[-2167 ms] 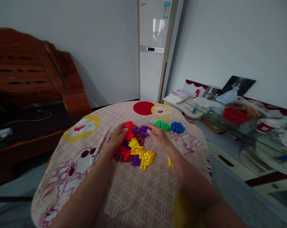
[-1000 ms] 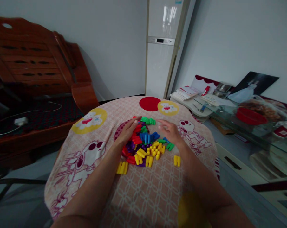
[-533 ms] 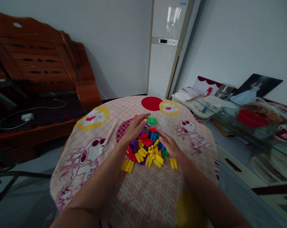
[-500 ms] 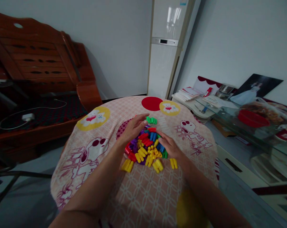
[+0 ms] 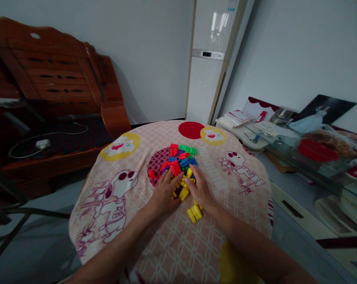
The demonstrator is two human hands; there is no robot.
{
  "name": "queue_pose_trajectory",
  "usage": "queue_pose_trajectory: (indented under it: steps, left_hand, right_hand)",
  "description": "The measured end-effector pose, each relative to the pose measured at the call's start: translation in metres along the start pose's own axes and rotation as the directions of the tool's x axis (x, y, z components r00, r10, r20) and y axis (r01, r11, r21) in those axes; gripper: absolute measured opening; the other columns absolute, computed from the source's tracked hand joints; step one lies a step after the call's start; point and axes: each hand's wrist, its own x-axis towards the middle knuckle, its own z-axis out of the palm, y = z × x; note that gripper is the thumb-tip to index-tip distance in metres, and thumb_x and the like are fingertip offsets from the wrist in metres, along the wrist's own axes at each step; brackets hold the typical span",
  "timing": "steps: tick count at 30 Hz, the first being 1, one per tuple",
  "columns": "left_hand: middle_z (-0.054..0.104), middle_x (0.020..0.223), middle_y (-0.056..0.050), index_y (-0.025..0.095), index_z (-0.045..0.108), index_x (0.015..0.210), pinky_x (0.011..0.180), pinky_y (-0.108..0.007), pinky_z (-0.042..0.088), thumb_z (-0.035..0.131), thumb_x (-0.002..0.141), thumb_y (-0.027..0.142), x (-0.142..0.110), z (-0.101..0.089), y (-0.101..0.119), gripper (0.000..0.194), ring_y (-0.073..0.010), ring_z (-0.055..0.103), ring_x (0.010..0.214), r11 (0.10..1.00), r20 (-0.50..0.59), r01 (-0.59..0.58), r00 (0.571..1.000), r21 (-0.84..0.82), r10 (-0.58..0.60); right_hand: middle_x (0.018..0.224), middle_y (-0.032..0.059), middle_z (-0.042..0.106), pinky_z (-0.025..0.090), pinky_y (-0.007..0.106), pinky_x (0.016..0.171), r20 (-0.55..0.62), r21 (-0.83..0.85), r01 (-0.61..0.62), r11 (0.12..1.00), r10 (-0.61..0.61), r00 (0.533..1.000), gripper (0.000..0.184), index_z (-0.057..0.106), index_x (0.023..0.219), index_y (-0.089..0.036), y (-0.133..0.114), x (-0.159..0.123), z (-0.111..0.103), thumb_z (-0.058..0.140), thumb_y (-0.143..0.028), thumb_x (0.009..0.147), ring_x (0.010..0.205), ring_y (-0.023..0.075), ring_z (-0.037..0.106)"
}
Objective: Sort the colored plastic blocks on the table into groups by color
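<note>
A pile of small plastic toy blocks (image 5: 175,168) in red, blue, green, yellow and purple lies on the round cloth-covered table (image 5: 166,244). My left hand (image 5: 164,193) rests with fingers spread on the pile's near left side, touching red and yellow blocks. My right hand (image 5: 199,188) lies on the near right side, fingers apart over yellow blocks. Neither hand is lifting a block. Some blocks are hidden under both hands. Yellow blocks (image 5: 194,212) sit apart, nearer to me. A green block group (image 5: 189,150) is at the far edge of the pile.
A wooden bench (image 5: 57,86) stands at the left with a white charger (image 5: 43,144) and cable on it. At the right, a glass-topped cabinet (image 5: 308,173) holds papers, a red bowl (image 5: 318,150) and a picture. A tall white air conditioner (image 5: 206,79) stands behind the table.
Both hands have come down and nearer to me, onto the near sides of the pile. The blocks have been pushed closer together, and the far red and green ones now show.
</note>
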Motion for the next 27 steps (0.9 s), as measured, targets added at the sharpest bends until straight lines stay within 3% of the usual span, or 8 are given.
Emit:
queue_pose_trajectory:
  steps: [4, 8, 11, 13, 16, 20, 24, 27]
  left_hand:
    - [0.038, 0.156, -0.017, 0.019, 0.058, 0.137, 0.115, -0.057, 0.035, 0.065, 0.073, 0.018, 0.038, -0.02, -0.037, 0.064, -0.0382, 0.033, 0.145, 1.0, -0.048, 0.002, 0.999, 0.016, -0.002]
    - [0.039, 0.157, -0.014, 0.019, 0.063, 0.132, 0.118, -0.053, 0.033, 0.055, 0.072, 0.01, 0.065, -0.031, -0.061, 0.061, -0.0341, 0.035, 0.146, 1.0, -0.065, 0.025, 0.998, 0.003, -0.025]
    - [0.045, 0.154, -0.011, 0.022, 0.066, 0.13, 0.118, -0.054, 0.033, 0.053, 0.072, 0.01, 0.079, -0.028, -0.067, 0.06, -0.0331, 0.038, 0.145, 0.999, -0.07, 0.027, 0.997, -0.036, -0.03]
    - [0.049, 0.151, -0.012, 0.022, 0.068, 0.127, 0.117, -0.056, 0.034, 0.054, 0.072, 0.011, 0.087, -0.024, -0.069, 0.058, -0.0349, 0.04, 0.143, 0.997, -0.075, 0.056, 0.995, -0.051, -0.059]
    - [0.054, 0.146, -0.012, 0.022, 0.07, 0.125, 0.116, -0.057, 0.035, 0.054, 0.071, 0.011, 0.097, -0.02, -0.07, 0.056, -0.0361, 0.042, 0.141, 0.992, -0.099, 0.097, 0.99, -0.078, -0.105]
    - [0.059, 0.139, -0.01, 0.023, 0.069, 0.125, 0.114, -0.052, 0.039, 0.052, 0.071, 0.01, 0.108, -0.02, -0.067, 0.059, -0.0319, 0.05, 0.135, 0.985, -0.136, 0.088, 0.985, -0.148, -0.108]
    - [0.06, 0.136, -0.011, 0.02, 0.067, 0.129, 0.114, -0.05, 0.039, 0.052, 0.07, 0.011, 0.117, -0.027, -0.05, 0.061, -0.0303, 0.052, 0.132, 0.971, -0.122, 0.016, 0.991, -0.237, -0.046]
    - [0.056, 0.142, -0.014, 0.016, 0.065, 0.13, 0.117, -0.049, 0.035, 0.053, 0.071, 0.011, 0.121, -0.03, -0.028, 0.061, -0.0298, 0.049, 0.136, 0.956, -0.124, -0.078, 0.991, -0.281, 0.044]
  right_hand:
    - [0.142, 0.0128, 0.058, 0.041, 0.043, 0.112, 0.006, 0.052, 0.027, 0.998, -0.027, 1.0, 0.057, 0.051, 0.144, -0.018, -0.006, 0.027, 0.012, 0.046, -0.048, 0.096, 0.131, 0.0254, 0.054]
    - [0.127, 0.013, 0.068, 0.044, 0.043, 0.108, -0.119, -0.031, 0.048, 0.998, -0.052, 0.992, 0.054, 0.061, 0.133, -0.017, 0.003, 0.069, -0.003, 0.045, -0.052, 0.095, 0.119, 0.0259, 0.061]
    - [0.128, 0.0145, 0.067, 0.041, 0.042, 0.11, -0.162, -0.05, -0.005, 0.999, -0.003, 0.987, 0.055, 0.066, 0.125, -0.015, 0.021, 0.113, -0.016, 0.044, -0.055, 0.094, 0.122, 0.0266, 0.059]
    - [0.123, 0.0132, 0.069, 0.04, 0.042, 0.109, -0.129, -0.027, -0.081, 0.996, 0.077, 0.989, 0.052, 0.07, 0.115, -0.017, 0.034, 0.14, -0.02, 0.047, -0.057, 0.091, 0.121, 0.026, 0.06]
    - [0.098, 0.0078, 0.075, 0.046, 0.038, 0.099, 0.014, 0.016, -0.167, 0.986, 0.167, 0.986, 0.045, 0.072, 0.089, -0.02, 0.044, 0.161, -0.014, 0.049, -0.059, 0.088, 0.104, 0.0239, 0.064]
    - [0.066, 0.0005, 0.063, 0.047, 0.03, 0.077, 0.098, 0.049, -0.161, 0.986, 0.156, 0.983, 0.051, 0.061, 0.067, -0.021, 0.042, 0.143, 0.001, 0.044, -0.064, 0.086, 0.075, 0.0186, 0.059]
    - [0.069, 0.0005, 0.062, 0.045, 0.028, 0.07, 0.033, 0.155, -0.092, 0.984, 0.088, 0.996, 0.052, 0.06, 0.07, -0.02, 0.029, 0.104, 0.005, 0.04, -0.065, 0.088, 0.07, 0.0169, 0.055]
    - [0.074, 0.0029, 0.067, 0.046, 0.029, 0.072, -0.012, 0.201, -0.139, 0.97, 0.144, 0.99, 0.053, 0.067, 0.077, -0.018, 0.02, 0.084, -0.005, 0.04, -0.062, 0.089, 0.073, 0.0184, 0.059]
